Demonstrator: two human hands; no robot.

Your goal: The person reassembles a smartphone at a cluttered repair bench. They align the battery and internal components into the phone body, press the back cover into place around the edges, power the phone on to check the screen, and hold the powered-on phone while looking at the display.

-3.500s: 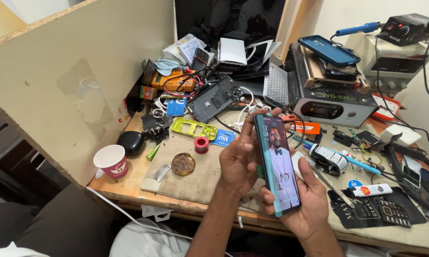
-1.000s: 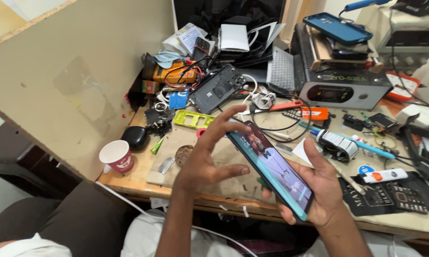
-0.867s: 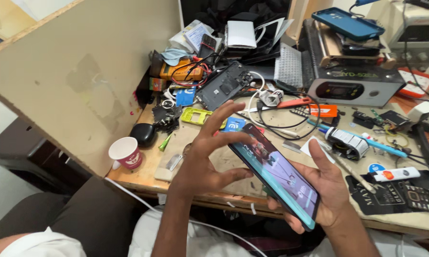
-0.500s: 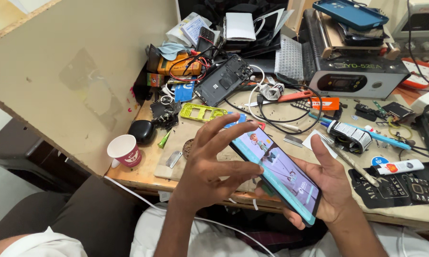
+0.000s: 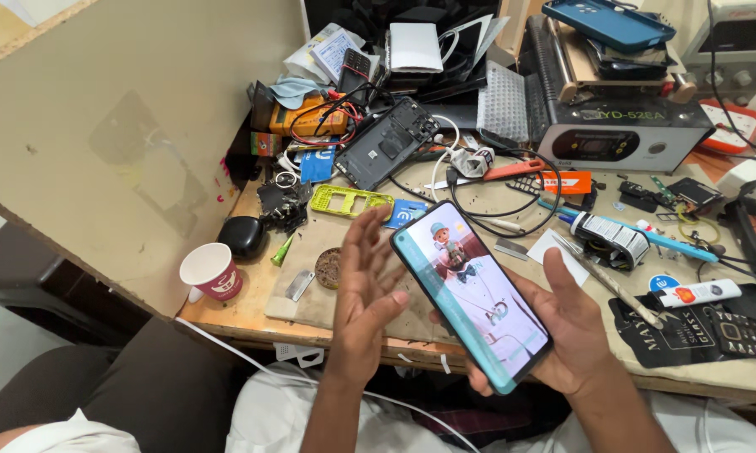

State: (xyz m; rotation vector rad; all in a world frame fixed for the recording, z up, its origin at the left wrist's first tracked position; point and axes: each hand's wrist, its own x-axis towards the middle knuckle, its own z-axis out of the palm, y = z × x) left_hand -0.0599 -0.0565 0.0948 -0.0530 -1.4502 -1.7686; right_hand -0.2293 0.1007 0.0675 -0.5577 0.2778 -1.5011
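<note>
R hand point(image 5: 575, 335) cradles lit phone point(image 5: 470, 294), fingers loosely curled under it. L hand point(image 5: 365, 298) open at phone's 9 o'clock, touching its edge. Paper cup point(image 5: 213, 271) further at 9

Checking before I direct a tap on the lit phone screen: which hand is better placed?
Probably left: the left hand is open beside the phone, holding nothing. The right hand cradles the phone from beneath.

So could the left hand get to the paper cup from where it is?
Probably yes. The left hand is open beside the phone, which rests in the right hand. The paper cup stands at the desk's left edge, and only a low mat and a small blade lie between.
</note>
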